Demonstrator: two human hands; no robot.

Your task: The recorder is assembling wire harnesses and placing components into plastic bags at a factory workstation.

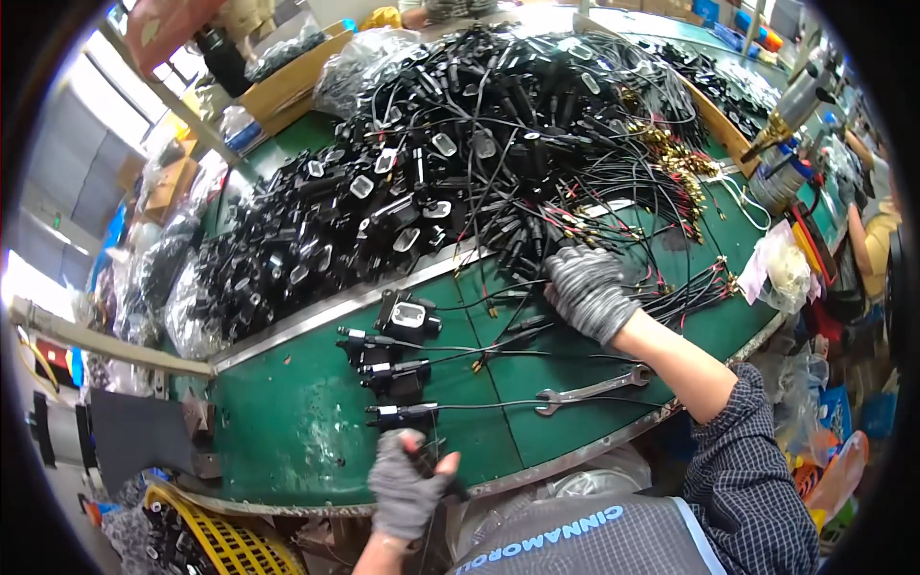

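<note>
My right hand [586,289], in a grey knit glove, rests palm down on thin black cables [537,192] with gold and red ends on the green table [287,422]; whether it grips one I cannot tell. My left hand [407,484], also gloved, is at the near table edge, fingers closed around a small black part [426,460] with a cable. Just beyond it lie three black plug assemblies [393,369] with cables running right.
A large heap of black connectors and cables [383,192] covers the far side behind a metal strip [335,307]. A steel wrench [594,390] lies near the front edge. A yellow crate [216,541] sits below left, cardboard boxes [287,81] behind.
</note>
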